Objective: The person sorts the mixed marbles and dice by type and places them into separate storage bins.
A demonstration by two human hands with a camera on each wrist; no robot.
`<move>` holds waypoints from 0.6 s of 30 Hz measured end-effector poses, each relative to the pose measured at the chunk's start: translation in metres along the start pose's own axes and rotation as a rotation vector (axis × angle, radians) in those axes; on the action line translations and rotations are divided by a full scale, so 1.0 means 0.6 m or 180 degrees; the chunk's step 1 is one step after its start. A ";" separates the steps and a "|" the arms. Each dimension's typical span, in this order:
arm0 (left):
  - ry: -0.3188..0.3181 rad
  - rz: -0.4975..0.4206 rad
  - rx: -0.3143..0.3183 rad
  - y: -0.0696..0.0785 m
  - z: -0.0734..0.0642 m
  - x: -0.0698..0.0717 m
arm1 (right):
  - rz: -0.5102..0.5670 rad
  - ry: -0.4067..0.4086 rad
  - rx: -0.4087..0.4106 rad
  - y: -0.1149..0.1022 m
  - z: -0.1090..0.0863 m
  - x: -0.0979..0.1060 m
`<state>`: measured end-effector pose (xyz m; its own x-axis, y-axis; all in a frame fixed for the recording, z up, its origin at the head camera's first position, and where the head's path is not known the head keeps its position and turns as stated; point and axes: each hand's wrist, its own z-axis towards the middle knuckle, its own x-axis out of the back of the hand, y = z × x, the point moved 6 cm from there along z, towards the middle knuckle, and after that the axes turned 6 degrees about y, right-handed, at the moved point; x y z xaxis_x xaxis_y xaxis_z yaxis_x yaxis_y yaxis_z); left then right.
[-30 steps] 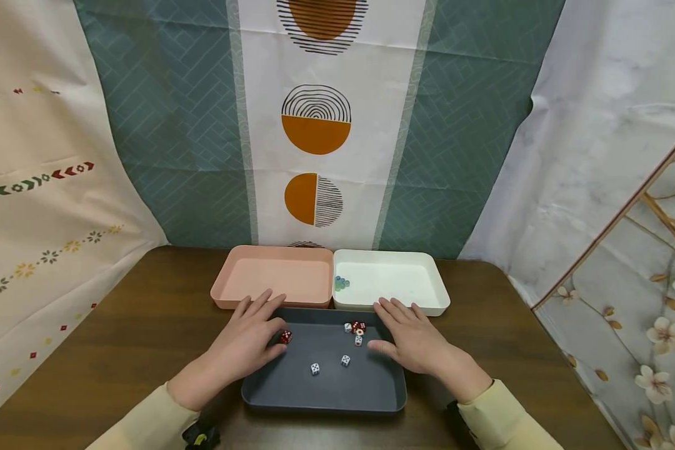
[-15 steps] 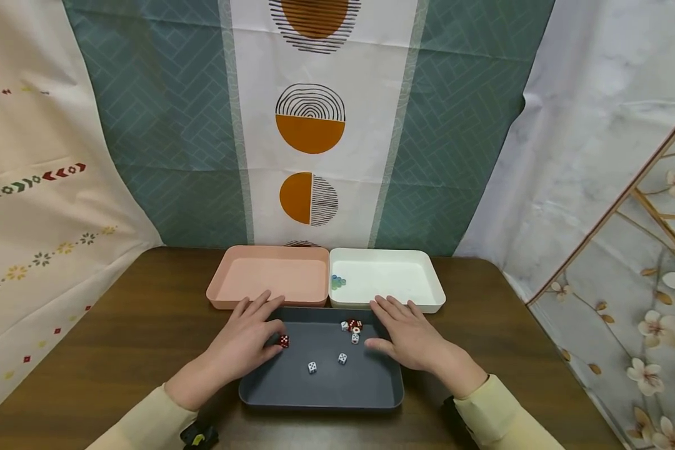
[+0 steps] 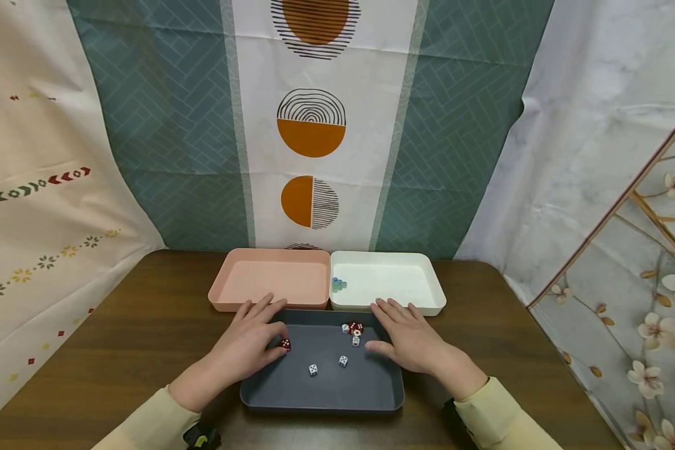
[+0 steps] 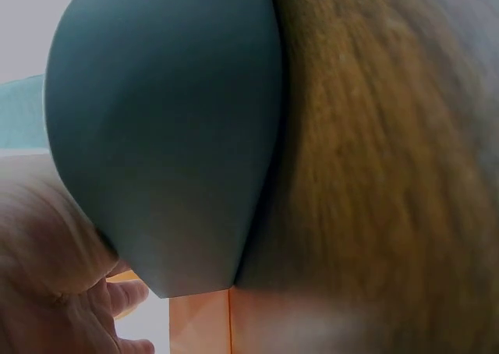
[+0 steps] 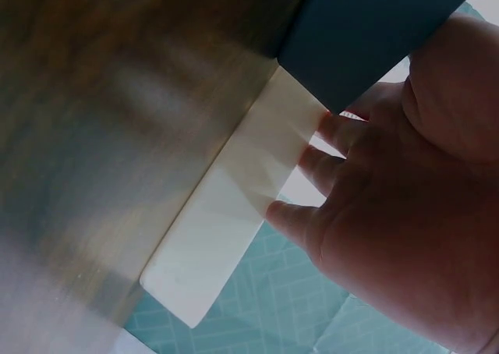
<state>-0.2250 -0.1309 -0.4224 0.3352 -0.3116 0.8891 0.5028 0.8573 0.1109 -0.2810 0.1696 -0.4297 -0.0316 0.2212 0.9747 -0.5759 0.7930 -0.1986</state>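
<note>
My left hand (image 3: 246, 345) reaches over the left side of the dark grey tray (image 3: 322, 400), thumb and index finger pinching a red die (image 3: 285, 344) low over the tray floor. Its other fingers stretch toward the pink tray (image 3: 281, 307). Two white dice lie apart in mid-tray, one white die (image 3: 313, 370) nearer the left hand and another white die (image 3: 343, 361) to its right. Toward the back right, red dice (image 3: 355, 327) cluster with white ones. My right hand (image 3: 415, 344) lies with fingers straight over the grey tray's right edge, fingertips at the rim of the white tray (image 5: 226, 190).
Small blue-green pieces (image 3: 338, 285) sit in the left end of the white tray. Pink and white trays stand side by side behind the grey one on a brown wooden table (image 3: 163, 312). A patterned cloth (image 3: 197, 156) hangs behind the table.
The left index finger has curled in, and the red die has shifted slightly toward the thumb. The right hand keeps its place. The head view has shifted a little.
</note>
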 end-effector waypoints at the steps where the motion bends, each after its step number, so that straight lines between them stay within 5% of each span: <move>1: -0.0003 -0.0019 0.0012 0.000 0.000 0.000 | -0.0001 -0.0009 -0.0005 0.000 0.000 0.000; 18: 0.0086 -0.0091 0.0025 -0.001 0.002 0.000 | -0.0016 -0.0025 -0.0022 0.000 0.001 -0.001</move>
<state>-0.2262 -0.1309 -0.4219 0.3423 -0.3469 0.8732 0.5062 0.8510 0.1396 -0.2813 0.1692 -0.4300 -0.0352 0.2127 0.9765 -0.5704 0.7980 -0.1944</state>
